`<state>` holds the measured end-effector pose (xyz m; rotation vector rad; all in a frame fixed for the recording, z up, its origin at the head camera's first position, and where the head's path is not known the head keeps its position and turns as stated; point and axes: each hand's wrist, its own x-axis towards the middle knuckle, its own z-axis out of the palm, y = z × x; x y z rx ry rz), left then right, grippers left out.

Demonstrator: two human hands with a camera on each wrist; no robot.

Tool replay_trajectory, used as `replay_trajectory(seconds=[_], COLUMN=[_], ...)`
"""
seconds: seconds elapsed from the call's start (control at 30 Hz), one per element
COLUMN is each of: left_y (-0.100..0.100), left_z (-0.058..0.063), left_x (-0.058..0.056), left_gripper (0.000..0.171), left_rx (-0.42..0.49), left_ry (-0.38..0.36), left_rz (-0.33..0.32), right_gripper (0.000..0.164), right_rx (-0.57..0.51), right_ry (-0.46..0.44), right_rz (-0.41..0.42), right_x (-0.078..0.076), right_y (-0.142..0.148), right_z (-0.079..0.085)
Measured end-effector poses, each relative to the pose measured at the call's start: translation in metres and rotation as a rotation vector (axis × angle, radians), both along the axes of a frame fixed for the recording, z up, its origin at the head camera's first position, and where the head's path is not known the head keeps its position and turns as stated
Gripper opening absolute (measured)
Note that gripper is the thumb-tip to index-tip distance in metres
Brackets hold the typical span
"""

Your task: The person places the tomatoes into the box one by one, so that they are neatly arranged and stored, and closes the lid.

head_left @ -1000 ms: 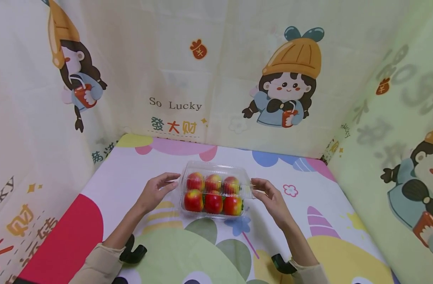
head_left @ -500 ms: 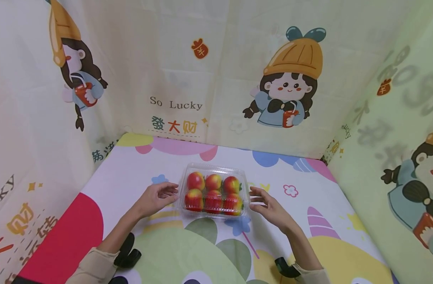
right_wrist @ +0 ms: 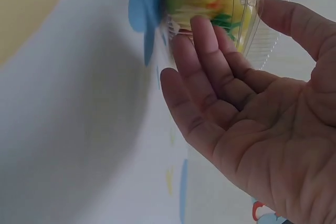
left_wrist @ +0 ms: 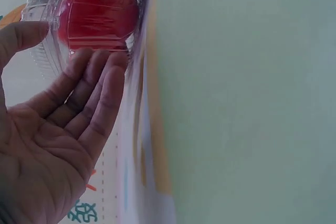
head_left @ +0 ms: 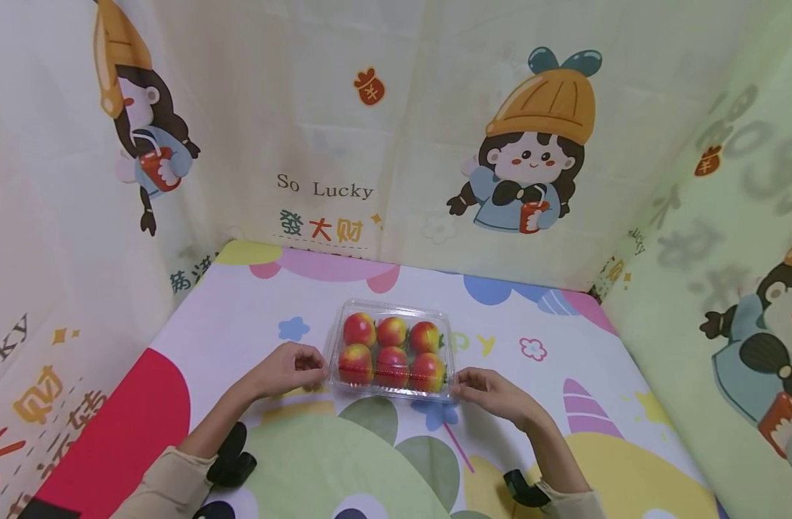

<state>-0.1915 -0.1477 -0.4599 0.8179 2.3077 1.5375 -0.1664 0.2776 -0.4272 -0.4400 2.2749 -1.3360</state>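
A clear plastic clamshell box [head_left: 396, 308] lies on the table in the head view, its lid down over two rows of round red-and-yellow fruits [head_left: 392, 331]. My left hand [head_left: 292, 371] is at the box's near left corner. In the left wrist view its thumb [left_wrist: 31, 34] meets the rim and its fingers [left_wrist: 107, 85] lie against the side wall, pinching the edge. At the near right corner, my right hand [head_left: 493, 393] pinches the other edge. The right wrist view shows that thumb [right_wrist: 286, 17] at the rim and the fingers [right_wrist: 207, 51] along the side below it.
A brightly printed cloth [head_left: 292, 447] covers the table. Printed curtains [head_left: 402, 144] hang behind it and on both sides. Each wrist wears a black strap mount [head_left: 233, 461], below beige sleeves [head_left: 175, 476].
The lid's front edge has come down from a raised tilt to rest flat over the box. Both hands have moved lower and nearer, from the box's sides to its near corners.
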Motion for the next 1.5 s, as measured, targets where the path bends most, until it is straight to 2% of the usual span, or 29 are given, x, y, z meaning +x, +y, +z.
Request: replay_trajectory(seconds=[0.13,0.27,0.4,0.53,0.63,0.77,1.0,1.23,1.5], left_y=[0.000,0.001,0.002,0.003,0.004,0.004,0.005,0.004,0.005], left_z=[-0.001,-0.003,-0.004,-0.004,-0.005,-0.004,-0.002,-0.003,-0.001], left_x=[-0.002,-0.003,-0.004,-0.003,-0.002,-0.002,0.000,0.000,0.000], left_gripper=[0.017,0.022,0.027,0.032,0.033,0.030,0.032,0.035,0.035], left_rx=[0.033,0.046,0.079,0.131,0.156,0.172,0.199,0.217,0.219], left_ry=[-0.084,-0.180,-0.318,-0.450,-0.506,-0.534,-0.544,-0.523,-0.541], left_rz=[-0.060,-0.091,-0.120,-0.125,-0.105,-0.098,-0.127,-0.141,-0.155], right_gripper=[0.025,0.025,0.031,0.036,0.037,0.037,0.033,0.032,0.023], right_rx=[-0.013,-0.004,-0.017,-0.062,-0.096,-0.125,-0.150,-0.132,-0.125], right_ry=[-0.044,-0.069,-0.102,-0.132,-0.151,-0.173,-0.195,-0.170,-0.185], right_rz=[0.035,0.047,0.049,0.047,0.046,0.040,0.037,0.055,0.054], right_x=[0.000,-0.001,-0.002,-0.002,-0.002,-0.003,-0.004,-0.004,-0.003], right_y=[0.002,0.001,0.000,-0.001,-0.001,-0.001,-0.001,-0.004,-0.004], right_z=[-0.002,-0.004,-0.006,-0.007,-0.007,-0.008,-0.011,-0.007,-0.007])
